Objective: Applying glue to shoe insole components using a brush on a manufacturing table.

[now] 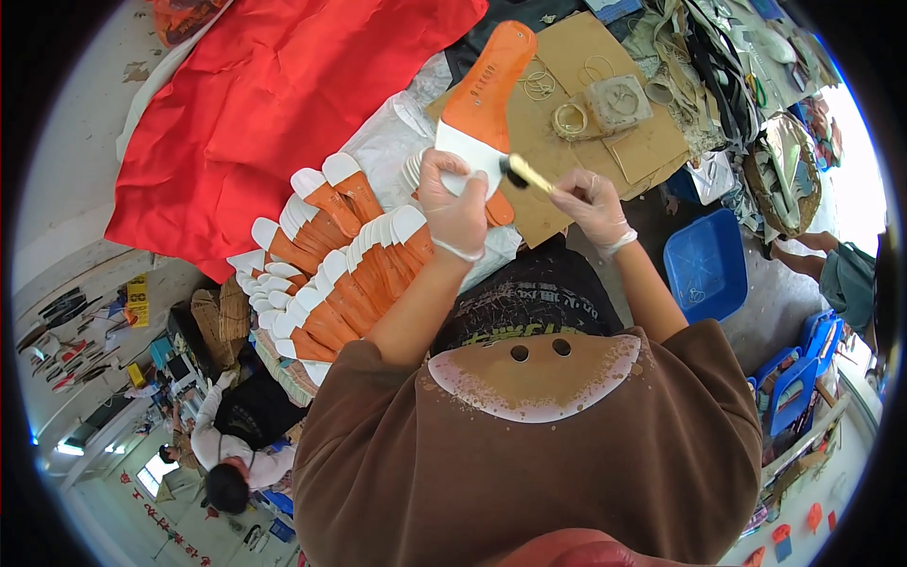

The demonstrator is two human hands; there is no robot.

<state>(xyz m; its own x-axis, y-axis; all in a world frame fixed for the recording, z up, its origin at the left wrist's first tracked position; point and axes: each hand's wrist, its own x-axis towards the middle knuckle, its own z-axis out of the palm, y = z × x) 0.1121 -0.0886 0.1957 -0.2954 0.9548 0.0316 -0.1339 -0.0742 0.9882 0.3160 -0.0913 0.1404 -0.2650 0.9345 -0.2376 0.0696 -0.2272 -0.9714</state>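
My left hand [457, 210], in a thin see-through glove, pinches the white end of an orange-and-white insole-shaped piece [491, 80]. The orange part points away from me and has a row of small marks. My right hand [591, 206], gloved likewise, holds a small brush [535, 177] by its pale handle. Its dark, slightly blurred bristles are at the right edge of the white end; whether they touch it I cannot tell. Another orange end [500, 209] shows beneath the left hand. Overlapping rows of similar white-tipped pieces [378, 269] lie to the left.
Red cloth [293, 113] covers the far left of the table. On brown cardboard [557, 104] stand a whitish block-like container [619, 102] and a tape roll [570, 120]. A blue bin [706, 265] sits on the floor at right. Another person [236, 444] works at lower left.
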